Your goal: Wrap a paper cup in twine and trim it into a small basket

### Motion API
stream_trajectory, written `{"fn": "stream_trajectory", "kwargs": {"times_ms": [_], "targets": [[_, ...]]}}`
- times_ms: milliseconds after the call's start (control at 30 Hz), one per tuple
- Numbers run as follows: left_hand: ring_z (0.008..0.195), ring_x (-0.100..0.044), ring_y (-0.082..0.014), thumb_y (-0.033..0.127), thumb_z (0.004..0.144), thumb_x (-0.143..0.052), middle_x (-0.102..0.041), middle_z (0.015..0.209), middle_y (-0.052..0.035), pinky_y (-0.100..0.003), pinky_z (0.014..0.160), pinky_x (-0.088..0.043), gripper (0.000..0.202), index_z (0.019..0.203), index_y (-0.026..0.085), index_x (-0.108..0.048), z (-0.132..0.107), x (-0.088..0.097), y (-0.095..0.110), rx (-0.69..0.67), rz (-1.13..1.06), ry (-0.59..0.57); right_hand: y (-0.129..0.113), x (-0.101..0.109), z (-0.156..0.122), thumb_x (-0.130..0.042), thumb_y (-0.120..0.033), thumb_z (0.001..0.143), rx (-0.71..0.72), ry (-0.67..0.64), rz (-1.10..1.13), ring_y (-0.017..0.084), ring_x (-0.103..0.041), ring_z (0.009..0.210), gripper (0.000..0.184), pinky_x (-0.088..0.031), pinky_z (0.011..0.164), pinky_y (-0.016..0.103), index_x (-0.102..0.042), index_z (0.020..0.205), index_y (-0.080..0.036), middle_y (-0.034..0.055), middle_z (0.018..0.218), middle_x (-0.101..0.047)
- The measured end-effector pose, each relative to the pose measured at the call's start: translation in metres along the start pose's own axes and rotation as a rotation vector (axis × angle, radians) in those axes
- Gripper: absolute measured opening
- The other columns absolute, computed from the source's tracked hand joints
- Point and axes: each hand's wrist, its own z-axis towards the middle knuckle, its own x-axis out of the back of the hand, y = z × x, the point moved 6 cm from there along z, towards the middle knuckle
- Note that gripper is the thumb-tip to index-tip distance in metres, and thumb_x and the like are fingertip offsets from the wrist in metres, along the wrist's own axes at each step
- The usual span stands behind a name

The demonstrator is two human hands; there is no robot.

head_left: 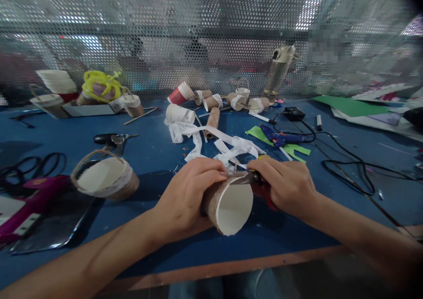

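My left hand is closed around a paper cup wrapped in brown twine. The cup lies tilted on its side, its white open mouth facing me. In my right hand is a pair of scissors, with a metal blade lying against the cup's upper rim. Most of the scissors' handle is hidden by my fingers. Just beyond both hands lies a heap of white lace ribbon. To the left, a twine-wrapped cup basket with a handle and lace band rests tilted on the table.
A pink glue gun and a dark, shiny tray are at left. Farther back are pliers, a twine roll, a blue glue gun with cords, and a bottle. Perforated metal rises behind.
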Motion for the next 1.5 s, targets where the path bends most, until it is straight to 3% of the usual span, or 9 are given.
{"fn": "stream_trajectory", "kwargs": {"times_ms": [267,667,867,1067,1300,1500], "targets": [[0.101,-0.069,-0.0279,0.032,0.082,-0.077,-0.068,0.113,-0.0174,-0.045,0.082,-0.060,0.060,0.132,0.020,-0.046,0.0019,0.0014,0.0014,-0.005,-0.010,-0.007,0.0010,0.0011,0.0003,-0.046,-0.014,0.099,-0.017,-0.008,0.052,0.009,-0.058,0.054,0.022,-0.034,0.051,0.025,-0.066,0.094,-0.015,0.0019,0.077,-0.073],[0.107,-0.069,-0.0322,0.037,0.082,-0.079,-0.068,0.116,-0.0226,-0.046,0.082,-0.062,0.063,0.132,0.016,-0.047,-0.0017,-0.0019,0.0001,-0.015,-0.002,-0.072,0.0040,0.0027,-0.0009,-0.056,-0.014,0.096,0.021,0.027,-0.104,0.011,-0.060,0.060,0.014,-0.034,0.054,0.027,-0.069,0.099,-0.016,0.0012,0.074,-0.070],[0.109,-0.068,-0.0321,0.040,0.084,-0.077,-0.068,0.117,-0.0217,-0.047,0.082,-0.062,0.067,0.138,0.019,-0.043,-0.0023,-0.0029,0.0002,-0.014,-0.021,-0.101,0.0026,0.0062,0.0002,-0.053,-0.015,0.098,0.033,0.046,-0.117,0.010,-0.059,0.057,0.015,-0.033,0.053,0.028,-0.068,0.098,-0.016,0.0007,0.072,-0.071],[0.111,-0.068,-0.0344,0.041,0.083,-0.077,-0.066,0.114,-0.0249,-0.047,0.084,-0.063,0.068,0.135,0.012,-0.044,-0.0041,-0.0033,0.0020,-0.038,-0.021,-0.103,0.0019,0.0070,0.0001,-0.055,-0.017,0.098,0.047,0.049,-0.133,0.011,-0.061,0.058,0.011,-0.033,0.053,0.028,-0.066,0.100,-0.017,0.0002,0.073,-0.071],[0.111,-0.069,-0.0337,0.049,0.085,-0.074,-0.068,0.116,-0.0214,-0.048,0.085,-0.063,0.073,0.142,0.017,-0.041,-0.0052,-0.0054,0.0017,-0.023,-0.016,-0.145,0.0013,0.0062,-0.0001,-0.055,-0.014,0.097,0.052,0.046,-0.147,0.012,-0.061,0.059,0.012,-0.034,0.054,0.028,-0.067,0.101,-0.017,0.0007,0.075,-0.071],[0.111,-0.068,-0.0338,0.047,0.087,-0.072,-0.068,0.116,-0.0232,-0.048,0.087,-0.062,0.069,0.138,0.014,-0.042,-0.0047,-0.0064,0.0026,-0.047,-0.017,-0.145,0.0010,0.0075,0.0001,-0.055,-0.014,0.097,0.053,0.053,-0.139,0.011,-0.061,0.059,0.012,-0.033,0.054,0.027,-0.067,0.100,-0.016,0.0004,0.073,-0.071]]}}
